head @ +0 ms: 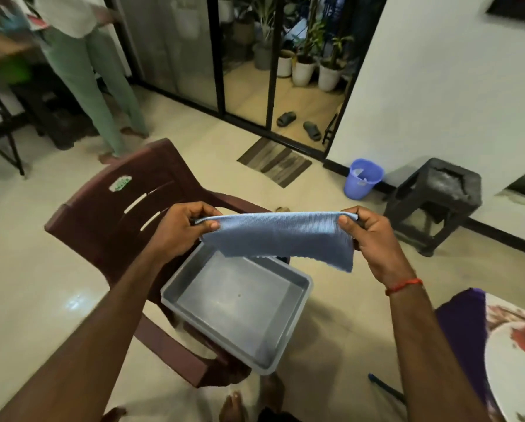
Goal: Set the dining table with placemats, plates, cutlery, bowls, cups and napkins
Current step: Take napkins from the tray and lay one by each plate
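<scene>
Napkin [278, 236], pale blue and ribbed, is stretched flat in the air between both hands, its lower edge hanging free. The left hand [180, 231] pinches one top corner between thumb and curled fingers, and the right hand [374, 239] pinches the other the same way. Below it a grey tray [240, 303] sits on the seat of a maroon chair [109, 208]. At the lower right, a plate [517, 360] lies on a purple placemat [462, 324]. A blue bin [363, 178] stands by the wall near a black stool [437, 199].

Bare forearms [103, 315]; 1 red thread bracelet [403, 286] on the right wrist; bare feet [235, 405].
</scene>
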